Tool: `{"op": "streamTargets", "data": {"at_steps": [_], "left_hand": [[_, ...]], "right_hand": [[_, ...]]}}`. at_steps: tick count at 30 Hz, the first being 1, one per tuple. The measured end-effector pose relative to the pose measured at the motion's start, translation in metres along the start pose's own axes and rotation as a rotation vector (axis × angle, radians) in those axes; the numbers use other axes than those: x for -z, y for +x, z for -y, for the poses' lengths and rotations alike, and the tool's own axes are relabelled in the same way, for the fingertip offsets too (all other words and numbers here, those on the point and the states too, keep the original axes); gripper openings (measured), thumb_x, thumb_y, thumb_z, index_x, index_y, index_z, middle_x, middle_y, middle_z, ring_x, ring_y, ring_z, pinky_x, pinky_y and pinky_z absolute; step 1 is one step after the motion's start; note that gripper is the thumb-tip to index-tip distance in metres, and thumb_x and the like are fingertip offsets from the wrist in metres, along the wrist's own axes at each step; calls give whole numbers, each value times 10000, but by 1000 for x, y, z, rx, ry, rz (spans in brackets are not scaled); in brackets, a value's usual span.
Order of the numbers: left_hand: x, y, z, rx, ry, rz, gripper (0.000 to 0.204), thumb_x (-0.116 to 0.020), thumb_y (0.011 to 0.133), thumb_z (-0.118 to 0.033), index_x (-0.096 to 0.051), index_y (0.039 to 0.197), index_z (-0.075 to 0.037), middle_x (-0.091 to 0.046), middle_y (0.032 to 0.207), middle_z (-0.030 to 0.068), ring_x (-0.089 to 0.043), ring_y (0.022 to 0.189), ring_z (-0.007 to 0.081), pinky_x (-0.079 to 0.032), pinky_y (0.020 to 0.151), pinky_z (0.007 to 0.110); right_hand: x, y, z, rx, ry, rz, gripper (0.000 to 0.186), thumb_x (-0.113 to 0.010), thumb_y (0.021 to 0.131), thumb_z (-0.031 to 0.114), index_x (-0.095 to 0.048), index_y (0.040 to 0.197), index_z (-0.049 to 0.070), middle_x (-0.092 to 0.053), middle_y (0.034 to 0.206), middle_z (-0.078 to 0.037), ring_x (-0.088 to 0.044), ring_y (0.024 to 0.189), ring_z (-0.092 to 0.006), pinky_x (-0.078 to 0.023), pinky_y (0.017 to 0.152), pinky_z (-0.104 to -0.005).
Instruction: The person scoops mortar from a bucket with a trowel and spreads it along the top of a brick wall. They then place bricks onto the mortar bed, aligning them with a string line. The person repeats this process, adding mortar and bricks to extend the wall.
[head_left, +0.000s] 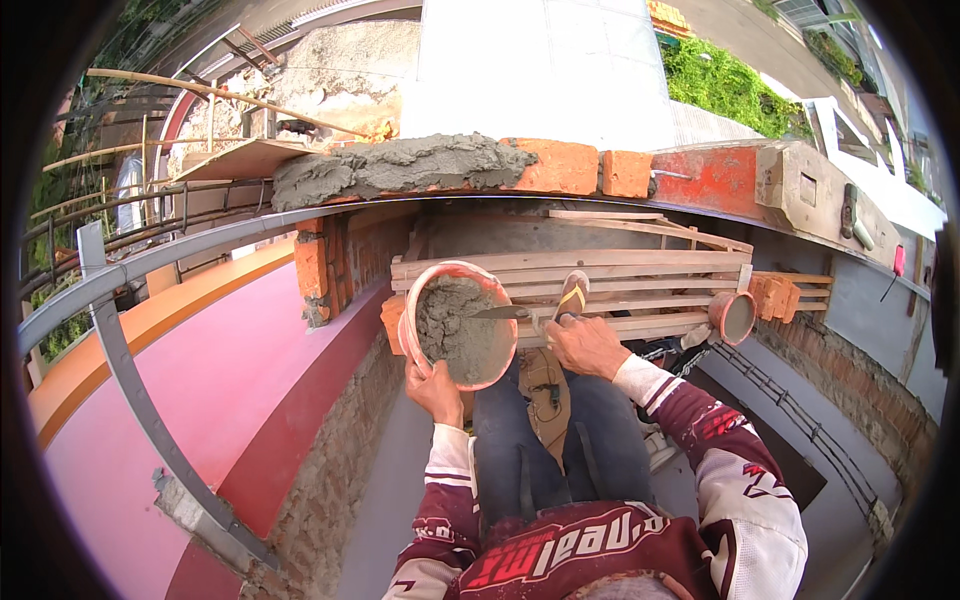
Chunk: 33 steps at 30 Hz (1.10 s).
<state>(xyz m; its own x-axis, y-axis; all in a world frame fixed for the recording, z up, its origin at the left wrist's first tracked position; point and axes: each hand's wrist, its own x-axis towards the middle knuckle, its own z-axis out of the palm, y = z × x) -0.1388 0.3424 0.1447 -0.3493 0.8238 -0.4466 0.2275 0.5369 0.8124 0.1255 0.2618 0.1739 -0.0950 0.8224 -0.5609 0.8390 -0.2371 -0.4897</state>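
Note:
My left hand is closed on the near rim of a reddish bucket, which is tilted toward me. Wet grey mortar fills much of it. My right hand grips a trowel by its handle, and the blade reaches over the rim into the bucket, against the mortar. Beyond the bucket, a thick bed of mortar lies along the left part of a brick course. Bare orange bricks continue the row to the right of that bed.
Under the bucket is a slatted wooden platform, with a sandalled foot on it. A smaller bucket and stacked bricks stand at its right. A curved metal bar crosses the left side. Tools lie on the concrete ledge.

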Motion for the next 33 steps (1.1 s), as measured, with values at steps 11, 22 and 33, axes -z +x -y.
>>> {"op": "streamTargets", "data": {"at_steps": [11, 22, 33], "left_hand": [[-54, -55, -29, -43, -60, 133, 268, -552, 783, 114, -642, 1018, 21, -446, 731, -74, -381, 610, 19, -342, 575, 197], [-41, -108, 10, 73, -2, 126, 220, -523, 771, 128, -613, 928, 4, -492, 764, -73, -427, 610, 28, -336, 543, 218], [-43, -140, 23, 54, 72, 102, 386, -558, 756, 120, -668, 1121, 60, -583, 804, -52, -490, 646, 41, -389, 589, 211]], "right_hand": [[10, -63, -23, -137, 147, -167, 356, -595, 938, 236, -592, 1225, 25, -695, 943, -238, -715, 833, -408, -573, 714, -500], [50, -56, -171, -424, 29, -53, 255, -602, 874, 192, -686, 1013, -5, -728, 925, -256, -718, 909, -429, -571, 784, -512], [87, -83, -140, -257, 47, 46, 304, -608, 867, 236, -712, 1031, 3, -733, 912, -247, -723, 861, -425, -570, 768, -514]]}}
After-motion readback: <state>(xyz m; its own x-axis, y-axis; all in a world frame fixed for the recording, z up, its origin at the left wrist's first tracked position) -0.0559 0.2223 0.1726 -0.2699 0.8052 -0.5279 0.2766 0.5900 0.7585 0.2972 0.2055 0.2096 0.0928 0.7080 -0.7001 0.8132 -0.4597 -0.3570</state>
